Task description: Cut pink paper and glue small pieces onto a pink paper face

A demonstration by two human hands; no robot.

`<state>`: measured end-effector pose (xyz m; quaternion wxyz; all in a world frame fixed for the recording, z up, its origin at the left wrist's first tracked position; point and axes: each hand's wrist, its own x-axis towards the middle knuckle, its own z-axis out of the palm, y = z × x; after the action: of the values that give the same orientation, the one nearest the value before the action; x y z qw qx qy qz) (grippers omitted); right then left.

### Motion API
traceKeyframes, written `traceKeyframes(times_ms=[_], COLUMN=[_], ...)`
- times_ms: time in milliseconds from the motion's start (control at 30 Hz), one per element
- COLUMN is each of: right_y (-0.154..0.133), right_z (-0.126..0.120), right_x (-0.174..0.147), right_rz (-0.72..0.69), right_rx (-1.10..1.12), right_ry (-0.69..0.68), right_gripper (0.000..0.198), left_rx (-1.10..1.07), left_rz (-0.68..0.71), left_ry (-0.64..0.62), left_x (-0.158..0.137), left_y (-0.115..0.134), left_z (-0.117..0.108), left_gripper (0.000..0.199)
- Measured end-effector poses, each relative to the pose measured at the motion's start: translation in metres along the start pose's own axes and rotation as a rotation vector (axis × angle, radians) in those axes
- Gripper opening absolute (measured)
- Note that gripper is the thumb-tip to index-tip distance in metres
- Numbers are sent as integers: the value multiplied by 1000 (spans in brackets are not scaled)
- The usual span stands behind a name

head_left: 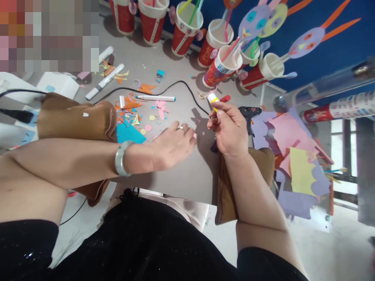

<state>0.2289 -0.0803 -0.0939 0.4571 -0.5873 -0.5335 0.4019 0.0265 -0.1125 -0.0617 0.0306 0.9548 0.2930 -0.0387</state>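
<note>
My right hand is raised over the table, its fingers closed on a small yellow tube with a white end, which looks like a glue stick. Palm down and low over the tabletop, my left hand has its fingers curled. A bit of pink shows at its fingertips; the thumb and whatever they may pinch are hidden. Just beyond that hand lie small pink and yellow paper circles, pink cut-outs and a blue paper piece. A marker lies further back.
Several red-and-white paper cups with straws and paper faces line the back. A black glue gun with a cable is right of my right hand. Brown cushions flank the table's front. Coloured paper sheets are at right.
</note>
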Motion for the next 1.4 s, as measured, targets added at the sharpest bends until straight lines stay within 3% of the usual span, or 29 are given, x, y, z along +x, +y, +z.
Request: traceKeyframes(times_ms=[100, 200, 367, 567, 733, 1033, 1167, 1267, 1400], right_y=[0, 0, 4, 15, 11, 5, 3, 2, 1], right_z=[1, 2, 4, 4, 4, 8, 11, 12, 9], right_x=[0, 0, 0, 4, 1, -4, -8, -8, -7], right_rz=[4, 0, -45, -164, -149, -68, -69, -83, -90], right_rx=[3, 9, 9, -7, -11, -2, 3, 9, 53], right_ry=[10, -2, -13, -32, -62, -261, -308, -263, -136], right_gripper=[29, 29, 29, 30, 34, 43, 45, 40, 46], left_rx=[-48, -109, -172, -273, -312, -285, -336, -392, -418], left_rz=[-130, -186, -206, -283, -249, -245, -276, -285, -205], left_ry=[19, 10, 37, -55, 84, -19, -31, 52, 295], left_x=[13, 18, 18, 25, 29, 27, 28, 29, 27], left_y=[-19, -30, -37, -40, -43, -40, -40, -42, -43], left_z=[-5, 0, 6, 6, 16, -6, -4, 6, 14], left_gripper=[40, 34, 28, 28, 29, 30, 30, 27, 27])
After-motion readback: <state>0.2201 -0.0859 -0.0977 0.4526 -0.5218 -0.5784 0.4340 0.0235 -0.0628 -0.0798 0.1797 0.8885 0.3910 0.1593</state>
